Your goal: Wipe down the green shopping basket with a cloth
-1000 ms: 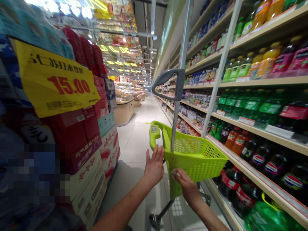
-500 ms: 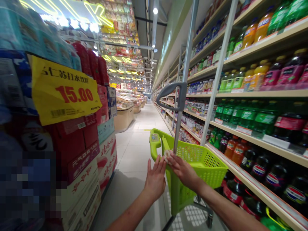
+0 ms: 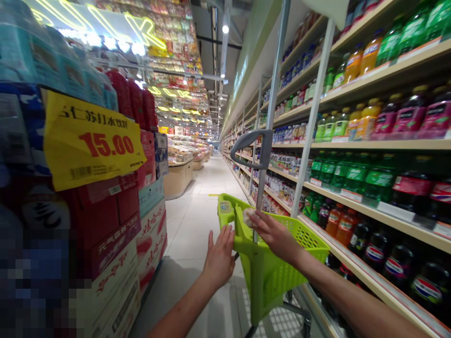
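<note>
- One shopping basket [image 3: 278, 267] stands in the lower middle of the frame: lime-green plastic with perforated walls, on a wheeled frame.
- One grey handle [image 3: 251, 149] rises above it on a metal pole, near the centre of the frame.
- Two hands show, both coming in from the bottom edge.
- The left hand [image 3: 220, 256] is open, fingers spread, its fingertips at the basket's near left corner.
- The right hand [image 3: 276, 234] lies over the basket's rim at the foot of the pole, fingers pinched on a small pale wad [image 3: 248, 217]; it may be a cloth or tissue, the view is too blurred to say.
- One yellow price sign [image 3: 89, 141] reading 15.00 hangs in the left of the frame on stacked drink cartons [image 3: 141, 225].
- Four shelves [image 3: 380, 206] of bottled drinks fill the right side; the bottles are too many to count.
- The pale floor [image 3: 197, 220] runs up the middle.
</note>
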Demonstrator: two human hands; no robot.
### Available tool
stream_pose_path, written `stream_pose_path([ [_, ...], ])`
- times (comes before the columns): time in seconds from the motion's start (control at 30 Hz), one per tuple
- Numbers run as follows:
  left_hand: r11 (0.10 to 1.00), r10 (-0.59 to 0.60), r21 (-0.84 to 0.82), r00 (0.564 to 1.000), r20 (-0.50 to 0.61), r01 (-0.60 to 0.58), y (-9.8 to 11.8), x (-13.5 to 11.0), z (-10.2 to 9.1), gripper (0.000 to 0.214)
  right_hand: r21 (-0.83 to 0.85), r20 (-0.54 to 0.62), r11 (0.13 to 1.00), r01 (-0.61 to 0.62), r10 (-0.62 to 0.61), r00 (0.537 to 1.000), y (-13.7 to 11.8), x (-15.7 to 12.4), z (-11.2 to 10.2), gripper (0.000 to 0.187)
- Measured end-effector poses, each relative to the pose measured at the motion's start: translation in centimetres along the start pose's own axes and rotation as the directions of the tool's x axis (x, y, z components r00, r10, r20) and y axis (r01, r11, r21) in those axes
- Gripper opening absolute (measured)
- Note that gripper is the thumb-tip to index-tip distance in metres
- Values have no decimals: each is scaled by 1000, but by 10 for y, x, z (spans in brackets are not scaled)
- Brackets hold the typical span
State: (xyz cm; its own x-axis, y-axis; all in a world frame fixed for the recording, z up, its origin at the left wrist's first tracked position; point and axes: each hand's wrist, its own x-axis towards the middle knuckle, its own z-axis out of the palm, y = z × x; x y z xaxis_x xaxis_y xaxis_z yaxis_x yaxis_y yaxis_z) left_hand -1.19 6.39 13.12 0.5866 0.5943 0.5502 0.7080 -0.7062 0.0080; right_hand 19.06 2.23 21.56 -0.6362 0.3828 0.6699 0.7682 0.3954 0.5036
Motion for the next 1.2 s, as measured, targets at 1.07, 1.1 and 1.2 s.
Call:
stream_pose_path([
  [1.07,981,6,-193,998,56,5,-6,28,-11,30,329,-74,838,-436,483,873,-61,-77,66,42],
  [1.1,980,1,-197,999,50,9,-5,27,-12,30,339,-69,833,-438,486,871,-62,-76,66,42],
  [1.2,978,-15,-207,999,29,21,0,22,-14,32,382,-18,804,-457,501,865,-60,-72,61,40],
])
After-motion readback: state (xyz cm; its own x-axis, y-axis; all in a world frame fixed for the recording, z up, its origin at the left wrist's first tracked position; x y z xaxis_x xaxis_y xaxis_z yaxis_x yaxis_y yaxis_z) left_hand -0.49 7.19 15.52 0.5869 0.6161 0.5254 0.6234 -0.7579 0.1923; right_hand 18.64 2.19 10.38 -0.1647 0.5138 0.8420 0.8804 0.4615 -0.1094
